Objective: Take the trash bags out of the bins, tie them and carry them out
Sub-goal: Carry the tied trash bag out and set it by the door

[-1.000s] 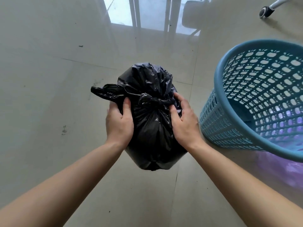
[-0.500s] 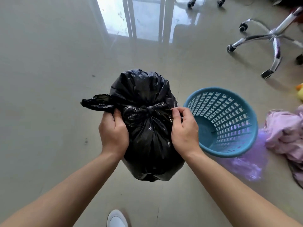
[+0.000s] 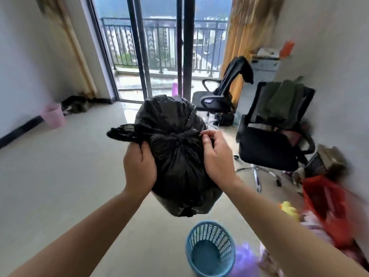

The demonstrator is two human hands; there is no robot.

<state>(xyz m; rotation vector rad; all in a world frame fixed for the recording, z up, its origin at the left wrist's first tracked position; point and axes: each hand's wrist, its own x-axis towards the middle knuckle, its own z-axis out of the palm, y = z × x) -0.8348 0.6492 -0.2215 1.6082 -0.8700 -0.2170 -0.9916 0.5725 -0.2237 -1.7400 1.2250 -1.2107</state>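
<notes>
Pale tiled floor (image 3: pixel 60 186) runs out to a glass balcony door (image 3: pixel 159 47) at its far edge, with a yellow curtain (image 3: pixel 245 27) to the right of the glass.

Your left hand (image 3: pixel 139 166) is clenched on the left side of the black trash bag (image 3: pixel 179 172), fingers curled into the plastic just under the loose tail (image 3: pixel 121 132) that sticks out sideways. Your right hand (image 3: pixel 217 156) is on the bag's right side, its fingertips pinching the plastic right beside the knot (image 3: pixel 177 136). The knot is tied and faces you. You hold the bag up in the air between both hands, clear of the floor, with both forearms stretched forward.

Below the bag, near the floor's near edge, the blue mesh bin (image 3: pixel 211 234) stands upright and unlined. A crumpled purple bag (image 3: pixel 245 256) lies on the floor touching its right side.

Further right, by the floor's right edge, you have a yellow duck toy (image 3: pixel 289 209) and a red bag (image 3: pixel 327 206); that side is blurred and the heap around them cannot be made out. Behind them a black office chair (image 3: pixel 275 140) carries a pile of clothes, and a second office chair (image 3: pixel 217 96) stands nearer the door.

By the floor's left edge, against the wall, a pink bin (image 3: pixel 55 115) stands upright, with a grey furry shape (image 3: pixel 74 104) just behind it in the far left corner, too blurred to identify.
</notes>
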